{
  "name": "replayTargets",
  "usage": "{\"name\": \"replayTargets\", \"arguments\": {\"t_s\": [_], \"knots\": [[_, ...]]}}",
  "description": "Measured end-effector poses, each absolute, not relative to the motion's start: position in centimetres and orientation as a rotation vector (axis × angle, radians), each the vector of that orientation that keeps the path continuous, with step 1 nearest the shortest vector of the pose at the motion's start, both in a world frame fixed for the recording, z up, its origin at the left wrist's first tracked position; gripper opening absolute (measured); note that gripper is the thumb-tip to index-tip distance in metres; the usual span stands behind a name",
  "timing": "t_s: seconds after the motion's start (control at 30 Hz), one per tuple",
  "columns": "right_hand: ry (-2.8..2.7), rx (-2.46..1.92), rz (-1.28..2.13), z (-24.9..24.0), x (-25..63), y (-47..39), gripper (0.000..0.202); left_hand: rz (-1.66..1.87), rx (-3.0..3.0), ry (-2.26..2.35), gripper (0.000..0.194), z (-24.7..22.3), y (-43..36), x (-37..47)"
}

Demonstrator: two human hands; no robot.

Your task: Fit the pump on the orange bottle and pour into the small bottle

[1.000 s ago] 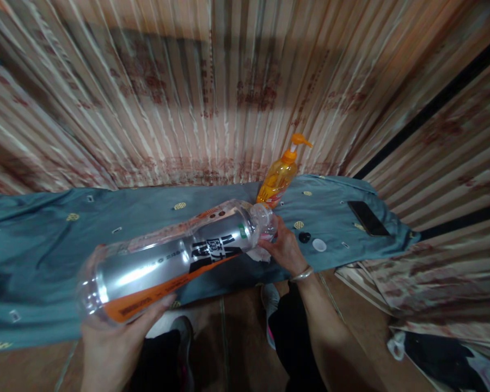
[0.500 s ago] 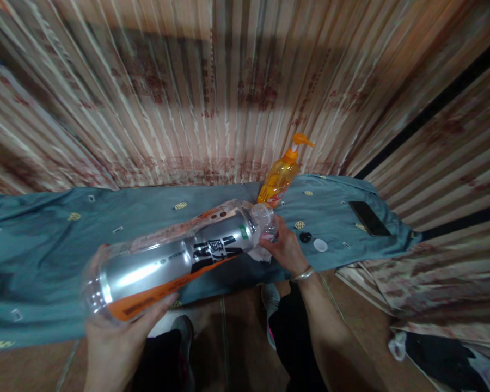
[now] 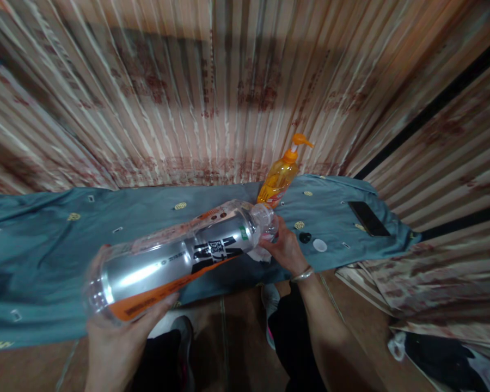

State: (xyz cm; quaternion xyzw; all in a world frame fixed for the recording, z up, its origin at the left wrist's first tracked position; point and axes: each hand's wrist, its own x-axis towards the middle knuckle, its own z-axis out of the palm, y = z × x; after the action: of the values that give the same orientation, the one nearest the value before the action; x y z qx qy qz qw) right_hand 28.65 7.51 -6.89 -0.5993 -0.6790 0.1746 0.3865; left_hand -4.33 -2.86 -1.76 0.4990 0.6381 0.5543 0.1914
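A large clear bottle (image 3: 147,269) with a silver and orange label lies tilted across the middle left, its neck to the right. My left hand (image 3: 120,340) grips its base end from below. Beside the bottle's mouth, my right hand (image 3: 286,247) has its fingers closed around a small clear container (image 3: 270,231), mostly hidden by the bottle neck and fingers. White tissue-like material (image 3: 259,253) shows under the neck. Just behind stands an orange pump bottle (image 3: 278,179).
On the teal patterned cloth (image 3: 147,209) at the right are a black cap (image 3: 305,237), a white disc (image 3: 320,245) and a black phone (image 3: 368,218). Pleated curtains (image 3: 228,98) hang behind and at the right. Dark items (image 3: 436,356) lie on the floor at lower right.
The large bottle has turned slightly about its length, and its base has shifted a little to the right with my left hand. My right hand has hardly moved.
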Motion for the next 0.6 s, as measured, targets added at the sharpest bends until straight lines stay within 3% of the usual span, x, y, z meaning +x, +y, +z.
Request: {"name": "replayTargets", "arguments": {"t_s": [0.33, 0.6], "knots": [[-1.707, -1.533, 0.484, -6.86, 28.7, 7.47, 0.06, 1.637, 1.388, 1.764, 0.102, -1.34, -2.43, -4.03], [-1.716, -1.503, 0.454, -7.03, 28.68, 7.49, 0.058, 1.637, 1.34, 1.735, 0.111, -2.04, -2.51, -4.48]]}}
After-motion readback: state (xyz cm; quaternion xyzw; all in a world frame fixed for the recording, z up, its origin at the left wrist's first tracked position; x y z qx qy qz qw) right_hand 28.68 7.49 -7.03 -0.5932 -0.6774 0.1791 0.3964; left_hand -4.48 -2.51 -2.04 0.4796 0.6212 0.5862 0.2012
